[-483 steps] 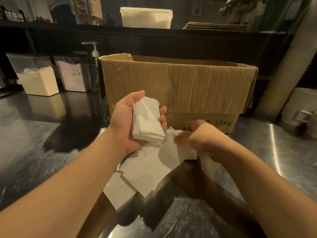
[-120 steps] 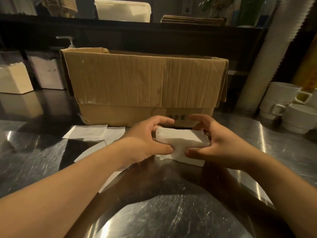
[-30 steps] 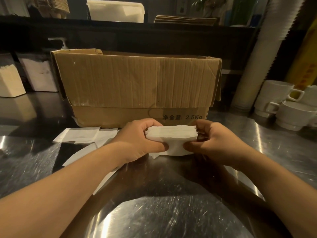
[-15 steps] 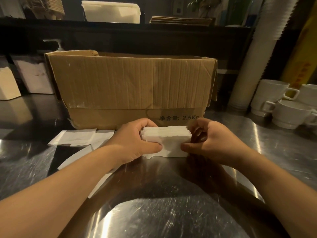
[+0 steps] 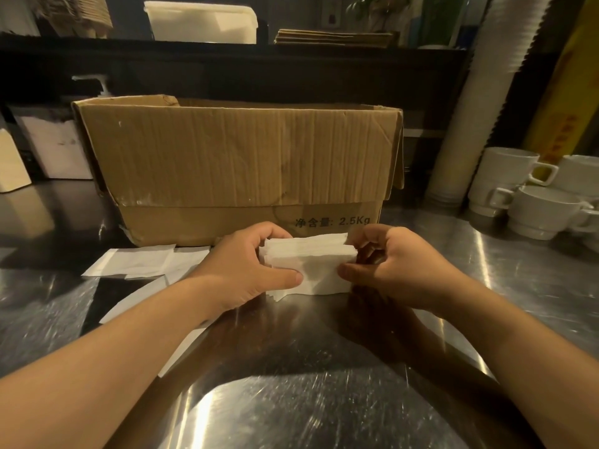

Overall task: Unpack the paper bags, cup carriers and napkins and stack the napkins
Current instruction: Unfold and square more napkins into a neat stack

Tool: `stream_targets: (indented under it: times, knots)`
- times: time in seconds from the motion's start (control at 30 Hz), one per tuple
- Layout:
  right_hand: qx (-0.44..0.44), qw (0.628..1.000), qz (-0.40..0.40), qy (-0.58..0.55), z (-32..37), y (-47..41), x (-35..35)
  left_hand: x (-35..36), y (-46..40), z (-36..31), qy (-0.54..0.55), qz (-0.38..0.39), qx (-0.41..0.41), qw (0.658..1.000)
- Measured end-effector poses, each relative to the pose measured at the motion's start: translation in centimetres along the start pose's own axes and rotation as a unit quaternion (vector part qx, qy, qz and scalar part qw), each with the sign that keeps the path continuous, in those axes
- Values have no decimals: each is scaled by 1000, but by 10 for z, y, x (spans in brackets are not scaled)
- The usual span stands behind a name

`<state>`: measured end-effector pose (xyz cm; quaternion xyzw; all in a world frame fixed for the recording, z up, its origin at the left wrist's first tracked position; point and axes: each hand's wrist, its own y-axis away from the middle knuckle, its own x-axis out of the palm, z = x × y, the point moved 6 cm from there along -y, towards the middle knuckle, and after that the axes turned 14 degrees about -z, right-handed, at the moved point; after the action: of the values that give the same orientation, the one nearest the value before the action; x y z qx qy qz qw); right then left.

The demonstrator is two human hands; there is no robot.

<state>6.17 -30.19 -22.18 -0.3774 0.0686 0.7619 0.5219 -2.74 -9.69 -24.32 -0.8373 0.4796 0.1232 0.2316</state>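
A stack of white napkins [image 5: 312,264] stands on its edge on the steel counter, just in front of the open cardboard box [image 5: 240,163]. My left hand [image 5: 246,264] grips the stack's left end, thumb in front and fingers behind. Its right end is pinched by my right hand [image 5: 392,264] in the same way. Loose white napkins [image 5: 136,262] lie flat on the counter to the left, partly under my left forearm.
White ceramic cups [image 5: 531,196] are piled at the right, beside a tall column of white paper cups [image 5: 479,102]. Clear bins of powder [image 5: 55,144] stand at the back left. A white tub [image 5: 201,21] and flat cardboard sit on the rear shelf.
The stack has stayed between both hands over the last second, upright on the counter; four seconds ago it lay flatter. The camera has drifted slightly.
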Motion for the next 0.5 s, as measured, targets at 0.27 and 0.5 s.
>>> stream_targets:
  times: [0.27, 0.5]
  knots:
    - [23, 999, -17, -38, -4, -1, 0, 1, 2, -2, 11, 5, -6, 1000]
    - [16, 999, -15, -30, -4, -2, 1, 0, 1, 0, 13, 3, -3, 1000]
